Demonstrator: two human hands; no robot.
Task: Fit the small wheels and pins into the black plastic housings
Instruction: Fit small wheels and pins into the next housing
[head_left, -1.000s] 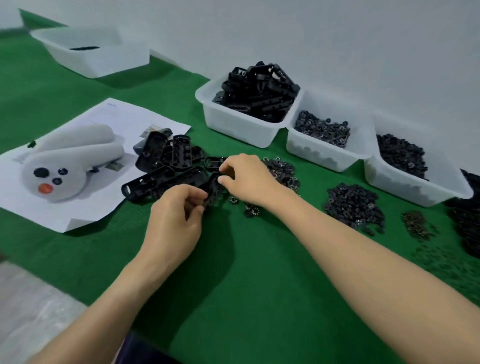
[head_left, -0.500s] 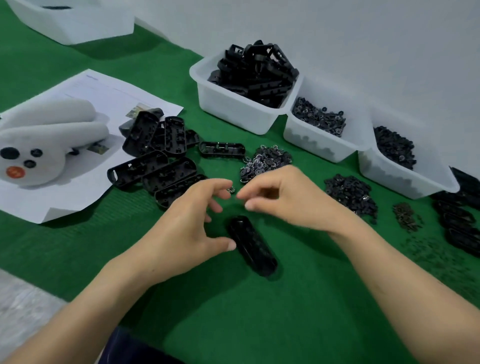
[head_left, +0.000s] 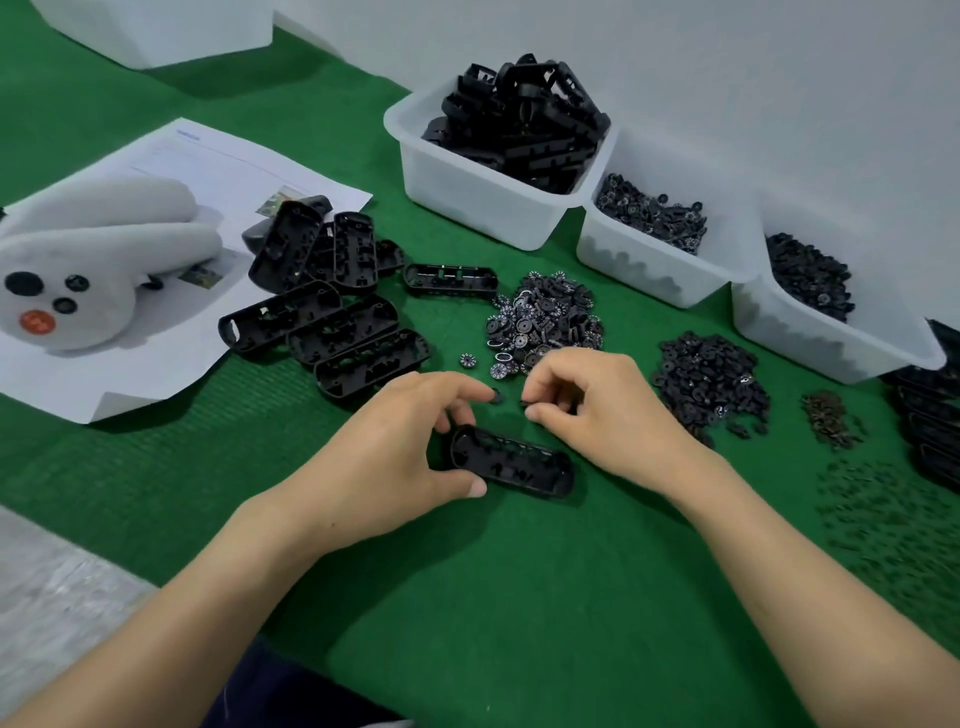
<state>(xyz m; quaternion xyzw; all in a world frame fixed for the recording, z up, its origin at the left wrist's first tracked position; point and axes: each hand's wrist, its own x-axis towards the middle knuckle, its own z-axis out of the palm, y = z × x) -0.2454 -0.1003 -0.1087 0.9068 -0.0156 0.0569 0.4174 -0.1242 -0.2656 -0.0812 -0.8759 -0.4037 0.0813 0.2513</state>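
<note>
Head view: a green ribbed mat (head_left: 467, 623) covers my bench; a grey surface (head_left: 57, 597) shows past its near left edge.
Room: a plain white wall (head_left: 727, 78) stands close behind, with white bins (head_left: 467, 192) lined against it.
Work piece: the black housing (head_left: 511, 462) lies on the mat between my hands.
Left: my left hand (head_left: 384, 457) grips the housing's left end, thumb on the near side.
Right: my right hand (head_left: 597, 410) has its fingers curled, pinching a small dark piece (head_left: 523, 403) just beyond the housing.
Stock: a heap of wheels (head_left: 545, 317) lies behind my fingers.
</note>
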